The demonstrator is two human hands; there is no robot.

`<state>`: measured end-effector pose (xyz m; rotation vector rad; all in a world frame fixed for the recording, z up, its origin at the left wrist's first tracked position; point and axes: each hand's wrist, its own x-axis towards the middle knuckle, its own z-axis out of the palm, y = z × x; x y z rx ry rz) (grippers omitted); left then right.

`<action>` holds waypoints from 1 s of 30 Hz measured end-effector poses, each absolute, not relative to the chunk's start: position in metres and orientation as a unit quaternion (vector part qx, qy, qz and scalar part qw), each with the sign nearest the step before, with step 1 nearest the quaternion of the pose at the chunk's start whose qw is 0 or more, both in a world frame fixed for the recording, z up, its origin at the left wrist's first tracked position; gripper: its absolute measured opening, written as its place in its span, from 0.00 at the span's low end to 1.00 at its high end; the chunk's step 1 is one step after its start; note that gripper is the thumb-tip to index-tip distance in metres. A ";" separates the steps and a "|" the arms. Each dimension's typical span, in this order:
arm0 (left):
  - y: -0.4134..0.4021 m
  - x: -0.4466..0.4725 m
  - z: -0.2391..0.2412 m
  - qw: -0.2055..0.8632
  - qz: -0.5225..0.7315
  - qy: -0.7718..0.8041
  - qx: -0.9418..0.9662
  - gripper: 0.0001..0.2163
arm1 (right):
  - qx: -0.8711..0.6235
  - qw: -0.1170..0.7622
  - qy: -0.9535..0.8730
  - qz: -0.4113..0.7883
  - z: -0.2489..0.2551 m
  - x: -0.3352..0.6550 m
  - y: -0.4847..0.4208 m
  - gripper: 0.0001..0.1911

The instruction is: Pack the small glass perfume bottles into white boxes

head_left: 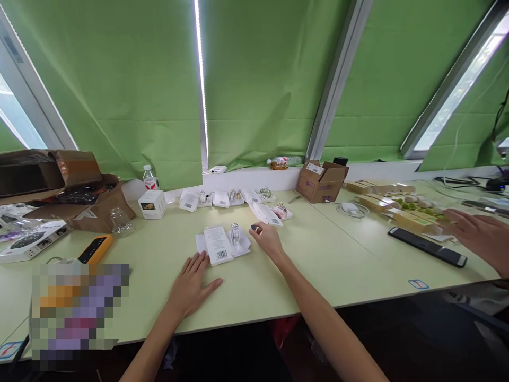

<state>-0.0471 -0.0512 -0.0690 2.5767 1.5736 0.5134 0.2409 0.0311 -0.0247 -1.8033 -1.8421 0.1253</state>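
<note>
My left hand (191, 284) lies flat and open on the pale green table (318, 265), fingertips touching the white barcoded packet (217, 245). My right hand (267, 240) reaches forward beside that packet, its fingers pinched on a small dark object (253, 227). A small clear glass bottle (235, 233) stands on the packet, between the two hands and just left of the right hand's fingers.
More white packets and small glass bottles (222, 199) line the back, with a white box (151, 203), a cardboard box (321, 181) and brown packaging (59, 185) at left. Another person's hand (479, 236) rests at right near a black bar-shaped device (427, 246). An orange device (95, 248) lies at left.
</note>
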 end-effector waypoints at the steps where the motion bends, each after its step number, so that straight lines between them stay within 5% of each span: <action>1: -0.051 -0.047 -0.069 0.042 0.170 0.513 0.840 0.35 | -0.677 0.277 -0.680 0.043 -0.026 0.243 0.033 0.16; 12: -0.053 -0.048 -0.068 0.051 0.177 0.520 0.834 0.35 | -0.716 0.253 -0.650 0.040 -0.040 0.242 0.035 0.16; 30: -0.051 -0.048 -0.071 0.046 0.195 0.514 0.834 0.33 | -0.608 0.348 -0.714 0.022 -0.026 0.224 0.021 0.19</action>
